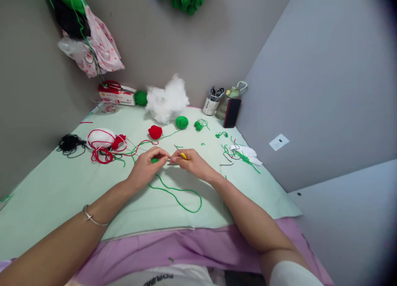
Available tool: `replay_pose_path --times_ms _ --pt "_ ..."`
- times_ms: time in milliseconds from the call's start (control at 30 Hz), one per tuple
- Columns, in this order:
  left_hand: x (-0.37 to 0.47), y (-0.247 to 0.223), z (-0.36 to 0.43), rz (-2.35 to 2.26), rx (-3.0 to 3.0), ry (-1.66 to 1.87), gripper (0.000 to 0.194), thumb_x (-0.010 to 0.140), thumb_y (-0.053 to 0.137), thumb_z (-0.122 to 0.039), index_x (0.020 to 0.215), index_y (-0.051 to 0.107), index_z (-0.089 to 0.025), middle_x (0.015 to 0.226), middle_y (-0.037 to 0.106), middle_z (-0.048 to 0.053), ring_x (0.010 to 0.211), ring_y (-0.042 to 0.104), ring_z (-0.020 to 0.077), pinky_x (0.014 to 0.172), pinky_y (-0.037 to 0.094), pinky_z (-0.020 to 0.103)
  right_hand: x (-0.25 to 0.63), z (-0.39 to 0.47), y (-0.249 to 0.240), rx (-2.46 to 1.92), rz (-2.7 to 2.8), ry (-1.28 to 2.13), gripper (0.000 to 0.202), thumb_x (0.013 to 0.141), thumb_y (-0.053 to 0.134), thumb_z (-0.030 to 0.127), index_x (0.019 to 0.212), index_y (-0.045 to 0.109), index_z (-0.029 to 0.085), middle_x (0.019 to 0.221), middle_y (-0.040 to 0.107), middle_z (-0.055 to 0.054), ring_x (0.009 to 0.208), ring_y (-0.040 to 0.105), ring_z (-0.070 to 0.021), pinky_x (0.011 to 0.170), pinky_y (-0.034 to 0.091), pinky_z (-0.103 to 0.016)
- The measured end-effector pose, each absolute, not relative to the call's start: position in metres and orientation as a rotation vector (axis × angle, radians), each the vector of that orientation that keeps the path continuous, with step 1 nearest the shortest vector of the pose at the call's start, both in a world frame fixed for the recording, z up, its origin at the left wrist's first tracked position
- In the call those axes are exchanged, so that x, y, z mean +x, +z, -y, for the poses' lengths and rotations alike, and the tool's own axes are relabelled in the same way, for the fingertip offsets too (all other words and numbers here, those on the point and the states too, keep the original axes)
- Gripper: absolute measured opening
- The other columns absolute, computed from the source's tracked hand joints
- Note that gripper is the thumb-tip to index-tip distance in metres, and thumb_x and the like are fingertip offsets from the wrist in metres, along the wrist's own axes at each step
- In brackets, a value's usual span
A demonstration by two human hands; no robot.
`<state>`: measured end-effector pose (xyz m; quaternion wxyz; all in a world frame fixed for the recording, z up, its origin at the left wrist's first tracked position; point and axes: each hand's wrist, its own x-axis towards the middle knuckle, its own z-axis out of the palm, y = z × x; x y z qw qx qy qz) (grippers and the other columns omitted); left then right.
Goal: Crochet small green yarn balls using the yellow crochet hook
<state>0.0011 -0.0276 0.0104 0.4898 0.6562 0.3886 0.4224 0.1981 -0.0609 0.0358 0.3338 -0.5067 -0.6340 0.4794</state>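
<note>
Left hand (150, 159) first: thumb + fingers pinched on a small green piece (154, 160), looks like stitched yarn, mostly hidden by the grip, held abt mid tabletop (77, 186). IMO it's v. light, soft n squishy, not slippery, and prob won't break, tho a strand could snag or pull loose. Best hold is a light pinch near the edge next to the tool, which is abt what the left hand has; squeezing hard would prob just squash it. Green yarn (201, 201) lies in a long loop on the near side of the hands, floppy, so easy to tangle. Right hand (190, 159) has its fingers closed on a yellow-handled tool (184, 156), thin shaft poking out; prob stiff, light, maybe a bit slick, so I'd grip the yellow bit. Fingertips of both hands are right up close, can't tell if they touch. Writing, L to R: red/white box (125, 98) at the back has printing, way too small to read; clear tub (110, 109) in front of it has a red graphic, no legible words; white shirt (161, 279) at the bottom has dark caps, maybe "FOR" smth, too blurry tbh; pen cup (211, 106) has dark lettering on a pale label, can't make it out.
</note>
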Motion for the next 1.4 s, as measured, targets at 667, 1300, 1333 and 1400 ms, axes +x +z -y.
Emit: replay_pose_path --times_ms 667,1300,1333,1400 --pt "-0.012 0.011 0.018 -0.611 0.969 0.771 0.031 0.094 0.067 -0.023 0.123 0.077 -0.014 0.108 0.079 0.013 0.103 0.075 0.0203 0.100 0.059 0.033 0.208 0.052 0.038 -1.137 1.259 1.351 0.031 0.083 0.071 0.049 0.086 0.066 0.018 0.049 0.025 0.014 0.047 0.014 -0.0063 0.049 0.010 -0.028" --pt "-0.008 0.006 0.019 -0.630 1.015 0.786 0.033 0.082 0.086 -0.043 0.088 0.075 -0.012 0.078 0.071 0.002 0.049 0.054 0.0076 0.049 0.046 0.021 0.208 0.054 0.041 -1.140 1.298 1.369 0.035 0.081 0.073 0.052 0.085 0.069 0.017 0.049 0.026 0.014 0.047 0.015 -0.0061 0.050 0.011 -0.028" --pt "-0.008 0.006 0.019 -0.644 1.010 0.793 0.035 0.084 0.085 -0.045 0.084 0.074 -0.011 0.074 0.069 0.002 0.047 0.050 0.0063 0.046 0.043 0.020 0.208 0.054 0.040 -1.151 1.316 1.360 0.036 0.081 0.074 0.052 0.084 0.070 0.017 0.049 0.026 0.013 0.047 0.016 -0.0061 0.050 0.011 -0.028" --pt "-0.008 0.005 0.018 -0.669 0.989 0.809 0.040 0.088 0.080 -0.049 0.081 0.073 -0.010 0.072 0.067 0.002 0.046 0.049 0.0058 0.044 0.041 0.020 0.211 0.050 0.040 -1.184 1.346 1.315 0.038 0.080 0.075 0.053 0.084 0.071 0.016 0.048 0.027 0.013 0.047 0.018 -0.0062 0.050 0.011 -0.028"
